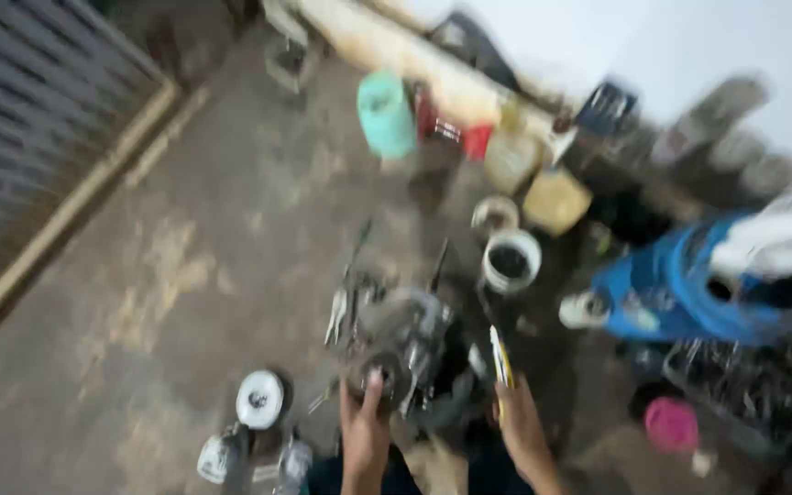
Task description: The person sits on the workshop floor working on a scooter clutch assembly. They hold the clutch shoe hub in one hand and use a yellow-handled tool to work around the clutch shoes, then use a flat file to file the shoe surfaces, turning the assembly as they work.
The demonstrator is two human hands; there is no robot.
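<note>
Reaching forward from the bottom edge, the left hand rests its fingers on the round end of a grimy engine block sitting on the stained concrete floor. The right hand grasps a yellow-handled tool just beside the block. Motion blur smears everything; a white bucket and blue drum behind are hard to make out.

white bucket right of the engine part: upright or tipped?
Upright. The white bucket shows its round open mouth to the camera, dark inside; whether that is contents, cannot tell.
</note>
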